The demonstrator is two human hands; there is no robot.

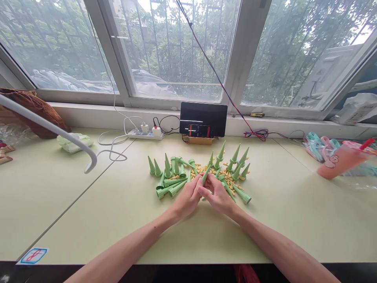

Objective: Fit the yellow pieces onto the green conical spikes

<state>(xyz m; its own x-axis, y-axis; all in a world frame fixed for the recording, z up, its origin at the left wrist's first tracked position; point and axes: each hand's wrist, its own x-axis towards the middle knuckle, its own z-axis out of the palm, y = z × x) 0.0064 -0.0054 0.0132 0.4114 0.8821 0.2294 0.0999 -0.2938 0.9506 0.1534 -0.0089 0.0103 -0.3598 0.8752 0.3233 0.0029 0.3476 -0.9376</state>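
My left hand (188, 196) and my right hand (218, 193) meet at the near edge of a pile on the table. Between them is a green plastic cone spike (205, 175), its tip pointing up and away from me. The fingers of both hands are closed around its lower part, which they hide. To the left lie several loose green cones (176, 188), and others stand on their wide ends. Small yellow plastic pieces (235, 184) are heaped behind and right of my hands. Further green cones (234, 157) stand upright among them.
Behind the pile, a phone (200, 131) leans against a dark tablet (203, 114). A power strip (146, 134) with cables sits back left, beyond a white curved bar (59, 129). At right stand a pink drink cup (338, 161) and bagged teal and pink items (319, 146).
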